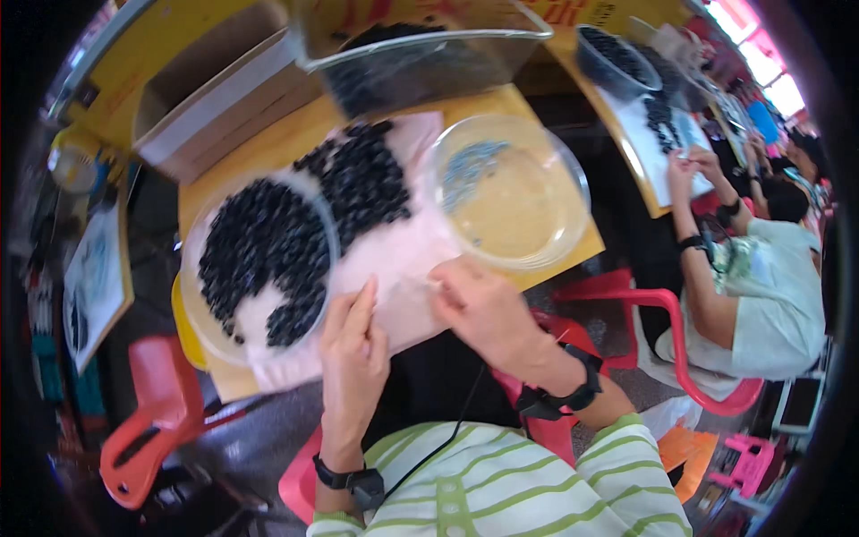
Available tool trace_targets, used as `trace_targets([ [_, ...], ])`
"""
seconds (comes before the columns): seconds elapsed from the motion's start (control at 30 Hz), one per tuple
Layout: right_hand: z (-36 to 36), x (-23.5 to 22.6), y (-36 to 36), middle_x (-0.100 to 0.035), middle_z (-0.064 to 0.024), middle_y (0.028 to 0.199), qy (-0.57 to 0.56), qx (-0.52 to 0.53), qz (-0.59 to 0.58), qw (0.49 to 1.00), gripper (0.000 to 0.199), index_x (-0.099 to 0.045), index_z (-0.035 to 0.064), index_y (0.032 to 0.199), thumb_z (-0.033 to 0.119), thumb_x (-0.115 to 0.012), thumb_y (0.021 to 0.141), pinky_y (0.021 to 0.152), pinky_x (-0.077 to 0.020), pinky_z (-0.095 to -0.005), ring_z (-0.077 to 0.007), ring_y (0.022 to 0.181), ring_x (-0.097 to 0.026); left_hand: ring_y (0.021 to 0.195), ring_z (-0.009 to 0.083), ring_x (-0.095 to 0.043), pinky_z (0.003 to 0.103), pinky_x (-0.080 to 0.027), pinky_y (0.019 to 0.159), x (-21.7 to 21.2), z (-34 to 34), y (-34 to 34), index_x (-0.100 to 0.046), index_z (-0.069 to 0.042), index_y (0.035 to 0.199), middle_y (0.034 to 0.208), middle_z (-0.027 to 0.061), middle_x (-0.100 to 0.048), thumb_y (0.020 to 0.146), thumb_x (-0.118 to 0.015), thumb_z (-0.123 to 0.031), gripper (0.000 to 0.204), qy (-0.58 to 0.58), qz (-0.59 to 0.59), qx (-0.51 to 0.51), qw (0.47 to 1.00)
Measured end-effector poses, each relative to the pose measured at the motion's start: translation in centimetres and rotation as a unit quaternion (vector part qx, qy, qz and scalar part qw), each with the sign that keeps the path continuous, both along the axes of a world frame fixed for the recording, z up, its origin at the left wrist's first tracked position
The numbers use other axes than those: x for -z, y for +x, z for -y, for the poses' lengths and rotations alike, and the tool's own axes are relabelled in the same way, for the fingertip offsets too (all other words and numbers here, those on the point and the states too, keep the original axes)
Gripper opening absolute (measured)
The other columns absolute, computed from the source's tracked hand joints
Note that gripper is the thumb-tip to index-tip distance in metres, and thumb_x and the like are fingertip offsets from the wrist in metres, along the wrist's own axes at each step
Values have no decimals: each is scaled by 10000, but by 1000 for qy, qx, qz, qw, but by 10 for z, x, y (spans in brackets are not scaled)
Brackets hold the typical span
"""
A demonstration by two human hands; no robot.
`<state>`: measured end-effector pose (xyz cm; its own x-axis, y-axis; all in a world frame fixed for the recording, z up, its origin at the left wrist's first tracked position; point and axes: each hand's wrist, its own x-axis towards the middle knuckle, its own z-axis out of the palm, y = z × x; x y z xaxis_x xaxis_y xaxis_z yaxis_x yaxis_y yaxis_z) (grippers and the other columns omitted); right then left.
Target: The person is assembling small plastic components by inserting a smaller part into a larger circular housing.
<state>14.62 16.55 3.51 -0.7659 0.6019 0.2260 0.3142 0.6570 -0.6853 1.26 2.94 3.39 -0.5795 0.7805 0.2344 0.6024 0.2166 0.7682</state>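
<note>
Both my hands are above the pink cloth (376, 255) at the near edge of a wooden table. My left hand (352, 353) is closed, fingers pressed together, beside a round clear tub (335, 234) of small black pieces (259, 228). What it holds, if anything, cannot be made out. My right hand (488, 313) is pinched shut below a second round clear tub (573, 228); a tiny pale spot shows at its fingertips, too blurred to name. That tub has small blue pieces (474, 166) in it. A loose heap of black pieces (365, 179) lies on the cloth between the tubs.
An open cardboard box (224, 112) and a large clear bin (416, 76) with black pieces stand at the far side. To the right, a co-worker (761, 277) sits at another table (617, 134). Red plastic chairs (165, 385) stand around.
</note>
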Motion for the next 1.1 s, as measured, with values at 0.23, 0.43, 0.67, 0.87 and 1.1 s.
trace_targets([
  [0.23,1,-7,-12,-587,-130,883,60,-38,12,997,136,-585,44,946,12,-640,826,712,-511,-409,-338,840,-616,882,142,-650,262,-522,830,-1,25,9,-614,20,1235,1119,120,-664,935,-593,35,301,119,320,-21,940],
  [0.43,-2,2,-16,-570,-125,863,129,-86,38,987,155,-559,29,897,-24,-646,780,731,-516,-402,-332,827,-603,948,180,-674,298,-540,884,-1,32,10,-631,29,1153,1170,161,-661,922,-630,26,231,226,518,14,825],
  [0.67,-1,-33,-13,-638,-94,863,-176,-64,-5,982,134,-599,15,903,-22,-683,805,612,-533,-300,-168,726,-646,938,204,-692,311,-565,869,0,35,14,-614,42,1175,1109,177,-671,929,-635,-2,251,271,641,52,716],
  [0.87,6,-54,-3,-640,-24,909,-289,-183,-143,929,133,-688,44,968,1,-709,843,599,-465,-179,-61,748,-621,924,178,-686,295,-565,855,-3,31,19,-624,37,1134,1071,141,-674,905,-664,13,233,264,636,68,722],
  [1.1,7,-51,-3,-635,-40,941,-329,-200,-136,913,130,-698,44,989,22,-728,863,598,-462,-184,-66,753,-622,924,160,-676,290,-563,858,-11,31,20,-630,30,1140,1049,84,-665,890,-684,18,257,243,634,72,731],
])
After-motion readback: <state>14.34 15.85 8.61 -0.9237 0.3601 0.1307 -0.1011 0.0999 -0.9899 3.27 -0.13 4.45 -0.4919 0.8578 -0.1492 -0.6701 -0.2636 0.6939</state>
